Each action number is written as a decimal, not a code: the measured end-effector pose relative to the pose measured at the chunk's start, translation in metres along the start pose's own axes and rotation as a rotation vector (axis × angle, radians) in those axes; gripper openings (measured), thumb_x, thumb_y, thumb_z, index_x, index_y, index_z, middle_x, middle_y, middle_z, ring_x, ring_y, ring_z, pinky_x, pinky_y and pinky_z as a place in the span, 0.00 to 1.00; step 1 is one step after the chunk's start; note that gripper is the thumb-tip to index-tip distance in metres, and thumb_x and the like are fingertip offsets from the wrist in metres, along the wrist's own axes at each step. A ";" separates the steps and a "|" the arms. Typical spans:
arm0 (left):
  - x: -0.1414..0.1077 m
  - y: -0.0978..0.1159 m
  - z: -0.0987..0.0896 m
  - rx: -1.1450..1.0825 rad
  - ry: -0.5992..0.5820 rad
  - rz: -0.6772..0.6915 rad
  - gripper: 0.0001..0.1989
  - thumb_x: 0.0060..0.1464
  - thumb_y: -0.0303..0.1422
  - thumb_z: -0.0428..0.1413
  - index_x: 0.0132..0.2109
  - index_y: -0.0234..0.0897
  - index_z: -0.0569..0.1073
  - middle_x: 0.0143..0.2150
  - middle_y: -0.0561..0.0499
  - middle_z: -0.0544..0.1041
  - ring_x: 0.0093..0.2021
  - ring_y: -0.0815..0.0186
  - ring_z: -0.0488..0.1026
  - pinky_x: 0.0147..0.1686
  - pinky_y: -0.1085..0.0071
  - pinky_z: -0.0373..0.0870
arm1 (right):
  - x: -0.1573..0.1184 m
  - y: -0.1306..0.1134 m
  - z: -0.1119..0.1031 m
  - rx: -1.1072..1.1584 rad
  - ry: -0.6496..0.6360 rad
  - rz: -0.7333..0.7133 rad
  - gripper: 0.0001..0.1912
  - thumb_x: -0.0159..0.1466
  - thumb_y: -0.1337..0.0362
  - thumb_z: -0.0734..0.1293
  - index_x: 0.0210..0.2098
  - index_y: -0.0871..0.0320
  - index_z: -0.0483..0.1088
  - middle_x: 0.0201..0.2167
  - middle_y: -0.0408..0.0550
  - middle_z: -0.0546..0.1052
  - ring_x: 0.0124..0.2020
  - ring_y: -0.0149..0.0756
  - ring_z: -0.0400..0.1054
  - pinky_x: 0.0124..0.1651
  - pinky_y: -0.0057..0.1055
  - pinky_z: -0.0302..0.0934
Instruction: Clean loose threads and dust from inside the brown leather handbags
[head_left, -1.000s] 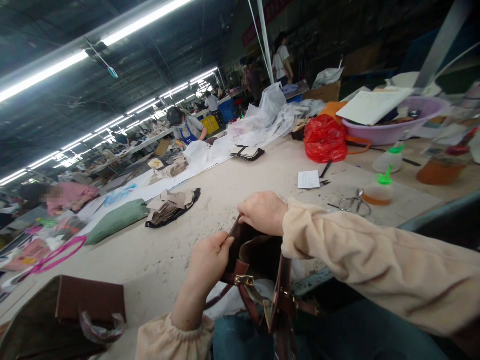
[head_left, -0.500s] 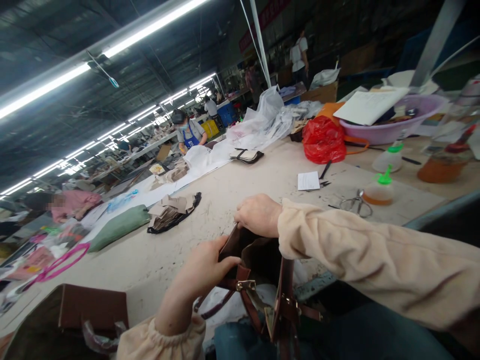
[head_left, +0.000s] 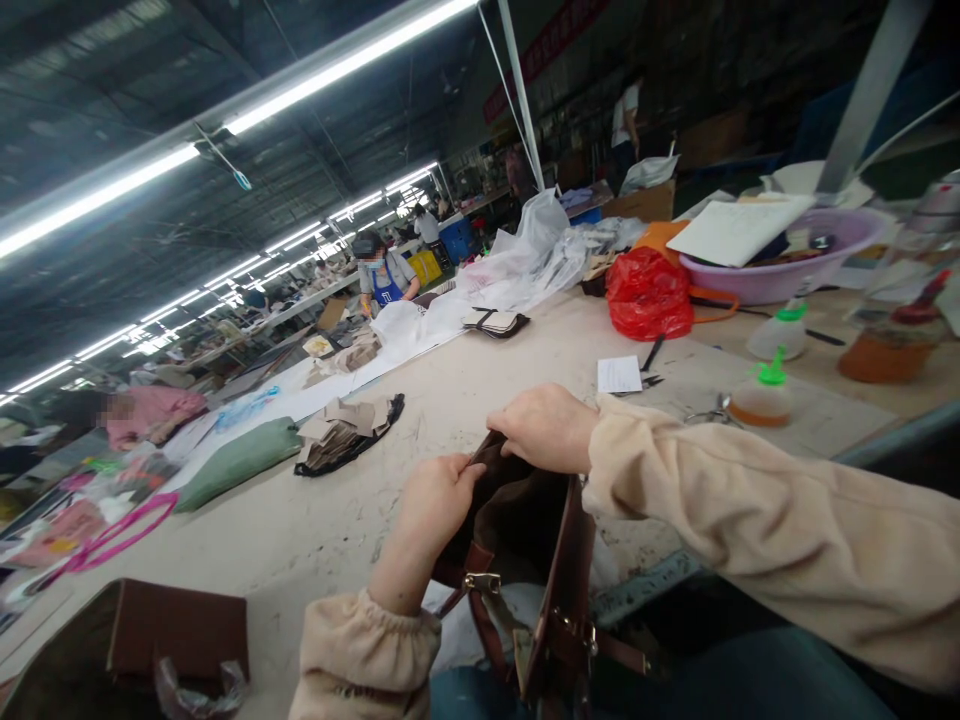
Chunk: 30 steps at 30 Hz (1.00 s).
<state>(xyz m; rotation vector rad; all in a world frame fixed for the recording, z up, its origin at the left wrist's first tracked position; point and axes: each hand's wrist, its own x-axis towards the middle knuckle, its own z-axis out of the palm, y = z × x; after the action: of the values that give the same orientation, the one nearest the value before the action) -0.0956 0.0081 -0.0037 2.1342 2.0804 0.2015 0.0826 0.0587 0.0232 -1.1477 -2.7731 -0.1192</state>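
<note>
A brown handbag with straps and gold-coloured buckles sits open at the table's near edge, above my lap. My left hand pinches the far left part of its rim between thumb and fingers. Close beside it, my right hand grips the same rim a little farther back, fingers bent over the edge. The dark lining shows between the bag's walls. Its underside is hidden. White wrapping lies beneath and behind the straps.
Another brown bag lies at the lower left. Cut pieces and a green bundle lie beyond. To the right are a red plastic bag, a purple basin and a green-capped bottle. Co-workers are farther off.
My left hand has moved up and right along the rim, and its thumb has closed from spread to pinching. My right hand has shifted slightly right. The view has tilted a little.
</note>
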 end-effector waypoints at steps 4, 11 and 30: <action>-0.001 0.002 0.000 -0.012 0.022 -0.002 0.16 0.56 0.38 0.49 0.25 0.37 0.73 0.21 0.51 0.72 0.25 0.68 0.67 0.26 0.72 0.53 | 0.000 0.002 0.003 0.032 0.057 0.014 0.14 0.62 0.60 0.65 0.46 0.55 0.70 0.35 0.48 0.79 0.38 0.42 0.73 0.30 0.30 0.57; -0.003 0.005 0.001 -0.040 0.020 0.003 0.15 0.56 0.38 0.49 0.26 0.37 0.73 0.22 0.51 0.73 0.26 0.67 0.67 0.26 0.72 0.52 | 0.006 -0.004 -0.002 0.067 -0.028 0.106 0.11 0.62 0.64 0.63 0.42 0.55 0.74 0.38 0.50 0.78 0.40 0.41 0.72 0.35 0.31 0.61; -0.002 0.001 -0.006 -0.237 -0.163 0.090 0.11 0.54 0.39 0.52 0.40 0.41 0.76 0.32 0.52 0.79 0.34 0.62 0.73 0.31 0.71 0.61 | 0.015 0.001 -0.001 0.097 -0.087 0.149 0.11 0.60 0.64 0.64 0.38 0.54 0.77 0.37 0.50 0.79 0.39 0.43 0.72 0.35 0.33 0.62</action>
<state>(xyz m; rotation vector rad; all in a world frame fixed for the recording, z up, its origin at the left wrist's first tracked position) -0.0956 0.0062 0.0029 2.0304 1.7769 0.2613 0.0728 0.0696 0.0264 -1.3587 -2.7195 0.0818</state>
